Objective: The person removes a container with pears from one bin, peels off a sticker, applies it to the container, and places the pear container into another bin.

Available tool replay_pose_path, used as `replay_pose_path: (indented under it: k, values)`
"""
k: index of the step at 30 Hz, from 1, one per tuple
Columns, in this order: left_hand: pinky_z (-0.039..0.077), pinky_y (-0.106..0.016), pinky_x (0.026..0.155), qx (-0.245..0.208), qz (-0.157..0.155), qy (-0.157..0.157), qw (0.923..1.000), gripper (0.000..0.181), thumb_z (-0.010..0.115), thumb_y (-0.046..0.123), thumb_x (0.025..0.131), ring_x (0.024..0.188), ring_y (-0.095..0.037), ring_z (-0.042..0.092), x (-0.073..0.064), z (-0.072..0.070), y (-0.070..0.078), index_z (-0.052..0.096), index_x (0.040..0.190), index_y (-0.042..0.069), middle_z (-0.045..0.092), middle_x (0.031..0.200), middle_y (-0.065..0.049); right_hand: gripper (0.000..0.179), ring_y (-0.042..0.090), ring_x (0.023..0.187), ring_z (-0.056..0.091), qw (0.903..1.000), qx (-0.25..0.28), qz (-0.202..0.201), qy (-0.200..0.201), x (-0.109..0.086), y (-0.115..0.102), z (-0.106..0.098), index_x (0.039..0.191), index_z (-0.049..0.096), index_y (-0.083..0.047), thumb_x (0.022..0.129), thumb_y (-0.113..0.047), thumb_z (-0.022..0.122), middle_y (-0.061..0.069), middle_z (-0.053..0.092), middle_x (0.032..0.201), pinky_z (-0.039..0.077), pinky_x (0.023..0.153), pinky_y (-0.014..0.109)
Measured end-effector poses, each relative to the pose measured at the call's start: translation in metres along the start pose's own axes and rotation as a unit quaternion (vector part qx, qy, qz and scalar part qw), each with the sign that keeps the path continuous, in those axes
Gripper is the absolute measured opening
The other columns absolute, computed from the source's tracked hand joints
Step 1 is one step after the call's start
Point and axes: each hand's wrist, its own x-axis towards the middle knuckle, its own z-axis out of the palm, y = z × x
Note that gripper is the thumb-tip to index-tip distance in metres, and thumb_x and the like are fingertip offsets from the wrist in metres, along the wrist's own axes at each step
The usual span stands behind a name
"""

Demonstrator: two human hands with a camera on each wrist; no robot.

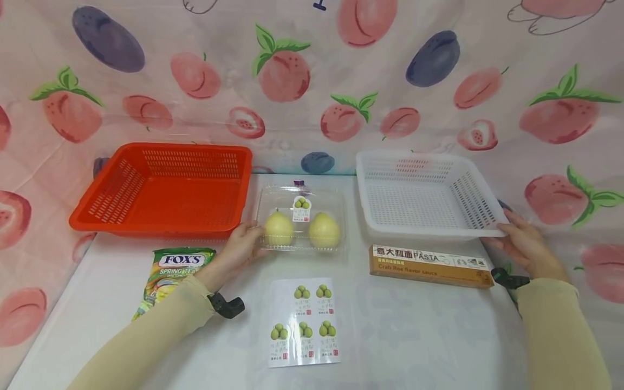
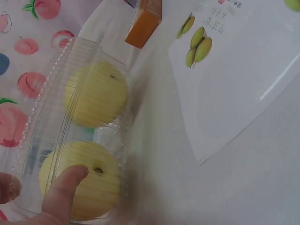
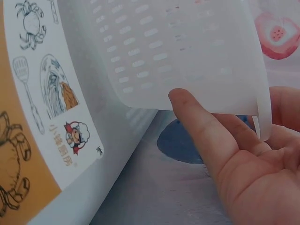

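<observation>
A clear plastic clamshell box (image 1: 304,192) with two yellow-green pears (image 1: 324,230) inside and a pear label on its lid sits mid-table. My left hand (image 1: 241,246) grips the box's left end; in the left wrist view the thumb (image 2: 65,190) presses the front side over one pear, and another finger shows at the lid edge. At the right, my right hand (image 1: 528,246) holds the near right corner of a white slotted basket (image 1: 414,200). The right wrist view has the thumb (image 3: 201,122) against the basket's outer wall and the fingers curled at its rim.
A red basket (image 1: 190,203) stands at the back left. Before it lies a green Fox's candy bag (image 1: 173,271), partly behind my left forearm. A sheet of pear stickers (image 1: 304,325) lies front centre, and a pasta box (image 1: 431,265) in front of the white basket. Fruit-print cloth hangs behind.
</observation>
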Motion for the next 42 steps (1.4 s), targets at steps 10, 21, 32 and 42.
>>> replay_pose_path:
  k: [10, 21, 32, 42]
  values:
    - [0.048, -0.037, 0.094, -0.016, 0.033, -0.018, 0.9992, 0.066, 0.042, 0.018, 0.104, 0.127, -0.035, 0.044, -0.017, 0.007, 0.015, 0.003, 0.154, -0.003, 0.026, 0.150, -0.022, 0.077, 0.005, 0.096, 0.063, 0.9999, 0.010, 0.003, -0.001, 0.003, 0.002, -0.004, 0.156, 0.000, -0.030, 0.102, -0.017, 0.053, 0.008, 0.006, 0.158, 0.029, 0.101, 0.045]
    - [0.051, -0.036, 0.091, -0.018, 0.064, -0.031, 0.9973, 0.061, 0.043, 0.014, 0.102, 0.126, -0.033, 0.044, -0.019, 0.035, 0.068, 0.012, 0.152, -0.004, 0.034, 0.143, -0.019, 0.078, 0.009, 0.097, 0.064, 0.9993, 0.030, -0.015, -0.016, 0.002, -0.001, -0.007, 0.157, 0.001, -0.025, 0.101, -0.014, 0.054, 0.009, 0.021, 0.147, 0.041, 0.097, 0.043]
    - [0.054, -0.036, 0.084, -0.040, 0.072, -0.046, 0.9955, 0.045, 0.045, 0.010, 0.101, 0.115, -0.030, 0.050, 0.018, 0.115, 0.112, 0.033, 0.139, -0.010, 0.042, 0.129, -0.017, 0.078, 0.005, 0.091, 0.064, 0.9999, 0.011, 0.009, 0.003, 0.003, 0.004, -0.004, 0.156, -0.004, -0.024, 0.102, -0.019, 0.052, 0.012, 0.008, 0.155, 0.035, 0.098, 0.043]
    - [0.056, -0.031, 0.080, -0.042, 0.046, -0.066, 0.9959, 0.045, 0.047, 0.010, 0.102, 0.119, -0.027, 0.050, 0.056, 0.188, 0.131, 0.033, 0.141, -0.008, 0.041, 0.134, -0.016, 0.075, 0.012, 0.116, 0.051, 0.9999, 0.005, -0.001, 0.012, 0.003, 0.003, -0.004, 0.156, -0.003, -0.028, 0.103, -0.019, 0.049, 0.008, 0.004, 0.159, 0.031, 0.102, 0.045]
